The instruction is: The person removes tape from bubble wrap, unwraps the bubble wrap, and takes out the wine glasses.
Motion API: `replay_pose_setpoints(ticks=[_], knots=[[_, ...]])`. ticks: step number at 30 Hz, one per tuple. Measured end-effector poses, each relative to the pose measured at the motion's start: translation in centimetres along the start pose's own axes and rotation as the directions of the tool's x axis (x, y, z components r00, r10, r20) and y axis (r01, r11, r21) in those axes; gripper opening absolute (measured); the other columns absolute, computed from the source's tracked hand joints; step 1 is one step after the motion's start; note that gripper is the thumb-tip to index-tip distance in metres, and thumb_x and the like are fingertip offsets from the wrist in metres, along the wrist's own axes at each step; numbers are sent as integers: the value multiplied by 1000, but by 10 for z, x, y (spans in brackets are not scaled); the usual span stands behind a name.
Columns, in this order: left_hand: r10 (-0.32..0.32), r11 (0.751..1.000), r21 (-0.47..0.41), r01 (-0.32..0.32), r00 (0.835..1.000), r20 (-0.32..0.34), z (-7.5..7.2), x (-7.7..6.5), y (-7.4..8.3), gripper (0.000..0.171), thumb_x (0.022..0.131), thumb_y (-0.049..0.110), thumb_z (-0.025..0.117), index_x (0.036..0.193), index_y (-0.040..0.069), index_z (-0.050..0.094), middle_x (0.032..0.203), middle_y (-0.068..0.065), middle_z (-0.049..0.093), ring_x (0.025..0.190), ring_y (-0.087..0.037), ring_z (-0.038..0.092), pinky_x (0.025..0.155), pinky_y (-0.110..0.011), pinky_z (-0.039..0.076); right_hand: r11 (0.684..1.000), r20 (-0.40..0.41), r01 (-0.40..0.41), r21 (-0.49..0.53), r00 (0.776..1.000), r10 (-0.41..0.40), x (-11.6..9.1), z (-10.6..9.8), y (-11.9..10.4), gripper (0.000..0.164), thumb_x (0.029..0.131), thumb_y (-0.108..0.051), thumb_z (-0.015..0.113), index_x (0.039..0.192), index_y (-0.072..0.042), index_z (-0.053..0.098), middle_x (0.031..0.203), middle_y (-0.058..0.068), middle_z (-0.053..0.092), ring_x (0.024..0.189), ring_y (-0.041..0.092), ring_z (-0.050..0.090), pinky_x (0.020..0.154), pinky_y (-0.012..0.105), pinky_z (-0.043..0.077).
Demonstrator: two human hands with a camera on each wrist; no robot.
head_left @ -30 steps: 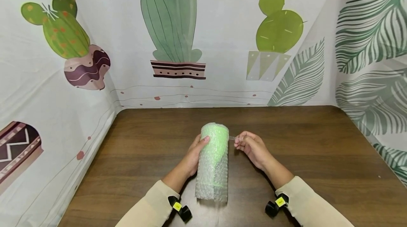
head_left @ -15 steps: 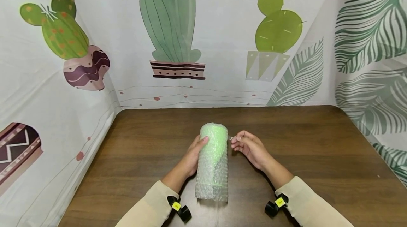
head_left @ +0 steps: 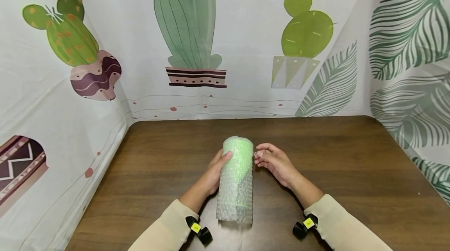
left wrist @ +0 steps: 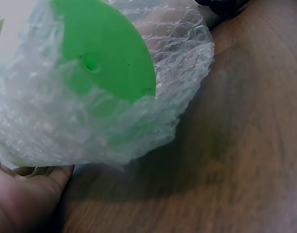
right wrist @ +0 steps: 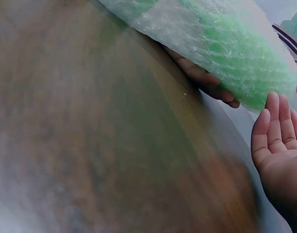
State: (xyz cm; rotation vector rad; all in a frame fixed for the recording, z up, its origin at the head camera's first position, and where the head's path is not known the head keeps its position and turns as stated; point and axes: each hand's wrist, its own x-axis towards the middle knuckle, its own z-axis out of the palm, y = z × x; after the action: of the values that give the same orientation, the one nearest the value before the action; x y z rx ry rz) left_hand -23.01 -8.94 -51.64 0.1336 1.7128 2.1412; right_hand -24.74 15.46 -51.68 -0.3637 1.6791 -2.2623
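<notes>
A green cylinder (head_left: 242, 153) wrapped in bubble wrap (head_left: 233, 204) lies in the middle of the table, pointing away from me. In the left wrist view the wrap hangs loose past its flat green end (left wrist: 109, 53), which has a small dimple. My left hand (head_left: 212, 171) grips the far part from the left, thumb on top; the right wrist view shows its fingers (right wrist: 202, 75) underneath. Just right of the far end is my right hand (head_left: 275, 161), fingers extended and index lifted from the thumb. A tiny clear strip glints at its fingertips; whether they touch it is unclear.
The brown wooden table (head_left: 168, 145) reaches back to a white cloth (head_left: 246, 28) printed with cacti and leaves. That cloth also closes off the left side. A black wrist camera (head_left: 200, 233) sits at each sleeve cuff.
My right hand has moved slightly left, closer to the roll, and its index finger has lifted off the thumb. The clear strip it was pinching now barely shows. The left hand keeps its grip.
</notes>
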Motion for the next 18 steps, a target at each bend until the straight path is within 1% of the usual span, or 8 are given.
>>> replay_pose_setpoints(ticks=[7,15,18], knots=[[-7,1000,9,7,1000,0,0,0,0,62,103,42,48,155,16,28,134,-18,53,109,-19,59,93,-35,52,998,-18,-19,-57,1000,18,-1,0,2,17,100,-5,59,117,-1,61,97,-2,67,89,12,66,81,26,57],[0,1000,15,0,1000,-4,0,0,1,62,103,43,47,155,16,29,133,-18,54,109,-18,60,93,-35,52,996,-30,-25,-83,999,22,0,-1,1,25,99,-8,61,116,10,61,96,0,68,86,12,67,82,26,57],[-2,1000,13,2,1000,-7,0,0,1,62,103,43,48,155,15,29,133,-18,54,109,-18,60,93,-34,52,996,-30,-18,-83,999,16,0,-2,1,17,99,-7,60,110,6,63,94,1,68,85,11,66,81,26,57]])
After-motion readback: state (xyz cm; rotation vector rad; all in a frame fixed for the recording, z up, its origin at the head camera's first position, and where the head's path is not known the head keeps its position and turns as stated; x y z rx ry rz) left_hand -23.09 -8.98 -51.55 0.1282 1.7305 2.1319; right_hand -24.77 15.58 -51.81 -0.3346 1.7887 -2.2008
